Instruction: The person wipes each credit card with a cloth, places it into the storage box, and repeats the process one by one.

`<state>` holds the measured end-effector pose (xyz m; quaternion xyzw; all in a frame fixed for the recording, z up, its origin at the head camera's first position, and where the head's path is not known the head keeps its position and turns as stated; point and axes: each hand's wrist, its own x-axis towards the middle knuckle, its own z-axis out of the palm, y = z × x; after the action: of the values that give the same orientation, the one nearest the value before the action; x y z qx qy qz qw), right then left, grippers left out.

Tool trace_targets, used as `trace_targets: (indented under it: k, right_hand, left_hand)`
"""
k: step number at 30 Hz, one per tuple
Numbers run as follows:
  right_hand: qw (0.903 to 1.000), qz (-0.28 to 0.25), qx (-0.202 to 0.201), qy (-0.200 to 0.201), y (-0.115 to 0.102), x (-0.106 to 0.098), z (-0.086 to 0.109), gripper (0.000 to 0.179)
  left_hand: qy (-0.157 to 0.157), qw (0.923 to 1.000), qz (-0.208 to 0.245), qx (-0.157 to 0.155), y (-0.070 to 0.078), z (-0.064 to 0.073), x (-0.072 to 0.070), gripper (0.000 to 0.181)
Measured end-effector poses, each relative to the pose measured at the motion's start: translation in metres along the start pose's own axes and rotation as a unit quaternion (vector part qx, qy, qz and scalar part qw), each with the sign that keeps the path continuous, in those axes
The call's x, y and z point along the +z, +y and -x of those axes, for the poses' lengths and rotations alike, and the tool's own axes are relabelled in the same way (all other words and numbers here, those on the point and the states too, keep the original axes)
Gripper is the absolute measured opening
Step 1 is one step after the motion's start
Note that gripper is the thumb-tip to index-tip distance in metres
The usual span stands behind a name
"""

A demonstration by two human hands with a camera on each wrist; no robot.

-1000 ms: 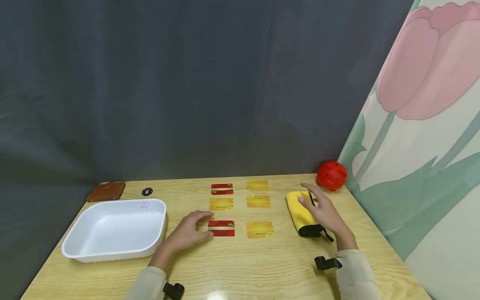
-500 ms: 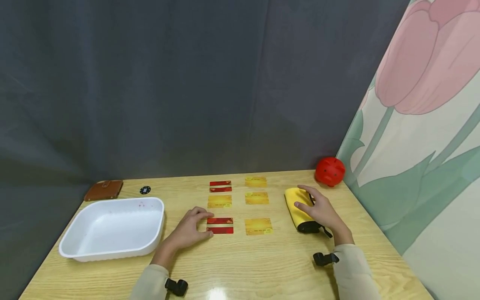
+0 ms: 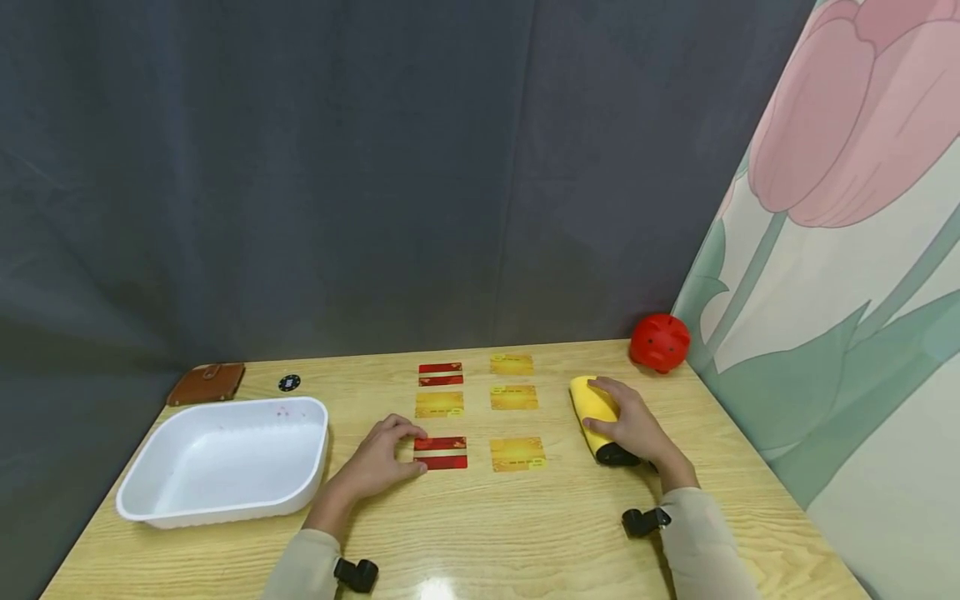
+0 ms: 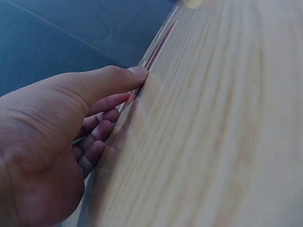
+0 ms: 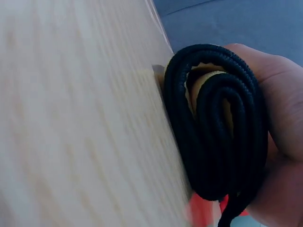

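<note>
My left hand (image 3: 378,461) is at the nearest red card (image 3: 441,453), which lies flat on the table with a pale stripe across it. Its thumb and index finger pinch the card across its width at the left end; the left wrist view shows the thumb (image 4: 116,79) at the near edge. My right hand (image 3: 632,423) grips a rolled yellow cloth (image 3: 587,400) with black edging, thumb on the left side and fingers over the top. In the right wrist view, the cloth's coiled black end (image 5: 213,123) rests against the table, a dark loop hanging from it.
Another red card (image 3: 441,374) and several yellow cards (image 3: 518,454) lie in two columns mid-table. At left are a white tray (image 3: 318,467), a brown wallet (image 3: 207,384) and a black chip (image 3: 289,382). A red piggy bank (image 3: 660,342) stands back right.
My right hand has come down onto the yellow cloth and closed round it, moving slightly left. My left hand stays at the red card, its fingertips now at the card's edges.
</note>
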<state>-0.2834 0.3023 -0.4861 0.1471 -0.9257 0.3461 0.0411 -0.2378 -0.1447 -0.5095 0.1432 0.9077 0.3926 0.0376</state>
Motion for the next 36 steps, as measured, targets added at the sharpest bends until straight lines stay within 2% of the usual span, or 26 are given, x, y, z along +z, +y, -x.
trace_targets:
  k: [4, 11, 19, 27, 36]
  right_hand:
    - [0.9998, 0.02, 0.005, 0.0, 0.002, 0.0, 0.001, 0.072]
    - [0.9998, 0.018, 0.011, -0.005, 0.003, 0.003, 0.004, 0.074]
    - [0.9995, 0.019, 0.018, -0.018, -0.003, 0.007, 0.003, 0.068]
    - [0.9991, 0.039, 0.005, 0.013, -0.002, 0.011, 0.003, 0.057]
    - [0.9988, 0.023, -0.004, 0.042, -0.001, 0.014, 0.001, 0.047]
  left_hand:
    - [-0.004, 1.0, -0.005, -0.006, 0.002, -0.001, -0.001, 0.038]
    - [-0.01, 0.9999, -0.005, -0.011, 0.003, -0.002, -0.001, 0.036]
    - [-0.016, 0.9996, 0.018, 0.013, 0.003, -0.002, -0.001, 0.042]
    - [-0.018, 0.9985, 0.042, 0.029, 0.004, -0.002, -0.001, 0.025]
    - [-0.005, 0.9959, 0.089, 0.012, 0.001, -0.003, -0.001, 0.02]
